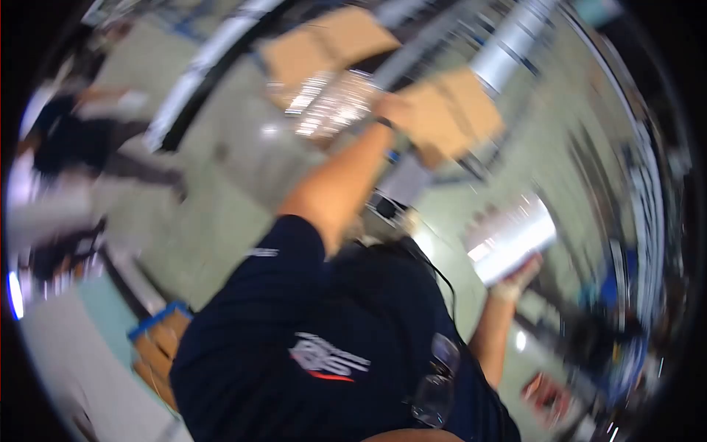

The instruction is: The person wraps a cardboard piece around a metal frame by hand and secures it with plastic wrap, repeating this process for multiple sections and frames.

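The view is tilted and smeared by motion. My left hand (398, 112), with a dark band at the wrist, is at the near-left edge of a brown cardboard box (455, 110). Its fingers are too blurred to show their shape or whether they grip the box. On the right, my right hand (521, 278), in what looks like a pale glove, is closed around the lower side of a shiny film-wrapped bundle (513, 237). Brown bumps show along the bundle's left edge. Beside my left hand lie more glossy wrapped packs (335, 110).
Another cardboard box (328, 46) stands beyond the wrapped packs. Metal rails (210, 66) run across the upper left. A person (81, 140) in dark clothes is at the far left. Lower left, a blue-edged crate (162, 339) holds brown boxes; a red object (546, 398) is lower right.
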A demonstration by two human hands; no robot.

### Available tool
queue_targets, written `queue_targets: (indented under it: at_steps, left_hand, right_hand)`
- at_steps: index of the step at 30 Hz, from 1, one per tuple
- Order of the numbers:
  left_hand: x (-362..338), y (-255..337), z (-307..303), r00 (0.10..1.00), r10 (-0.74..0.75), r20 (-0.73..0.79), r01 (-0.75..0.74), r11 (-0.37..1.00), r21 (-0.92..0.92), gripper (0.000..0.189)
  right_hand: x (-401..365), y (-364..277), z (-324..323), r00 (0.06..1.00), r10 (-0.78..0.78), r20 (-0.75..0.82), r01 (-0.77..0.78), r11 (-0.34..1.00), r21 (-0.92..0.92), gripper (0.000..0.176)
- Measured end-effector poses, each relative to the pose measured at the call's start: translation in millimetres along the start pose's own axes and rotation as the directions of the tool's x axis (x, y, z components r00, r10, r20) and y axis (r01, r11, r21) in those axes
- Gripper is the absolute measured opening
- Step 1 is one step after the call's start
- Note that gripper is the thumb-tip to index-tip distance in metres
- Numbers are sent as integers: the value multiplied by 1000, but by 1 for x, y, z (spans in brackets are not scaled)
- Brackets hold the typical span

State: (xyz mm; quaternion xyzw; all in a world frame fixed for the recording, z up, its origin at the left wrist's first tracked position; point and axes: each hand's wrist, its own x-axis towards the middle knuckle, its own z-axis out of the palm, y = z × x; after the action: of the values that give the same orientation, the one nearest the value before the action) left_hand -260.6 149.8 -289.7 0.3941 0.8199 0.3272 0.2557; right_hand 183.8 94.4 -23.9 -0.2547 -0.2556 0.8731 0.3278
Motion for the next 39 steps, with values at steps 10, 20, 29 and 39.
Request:
queue_targets:
  at_steps: [10,20,29,39]
  left_hand:
    - [-132,129,-47,898,-360,-252,320,929,-185,95]
    - [-289,237,-15,805,324,498,250,576,-779,66]
    - [-311,201,-54,905,-56,421,393,485,-781,16]
    - [-289,176,-86,807,235,542,181,775,-605,27]
  right_hand:
    - [-58,7,-18,988,-127,-89,124,991,-40,108]
    - [-30,7,-68,984,179,10,-179,984,-26,91]
    - [-9,6,-75,970,239,53,-237,971,-33,94]
    - [-6,66,-21,988,151,18,-152,984,93,98]
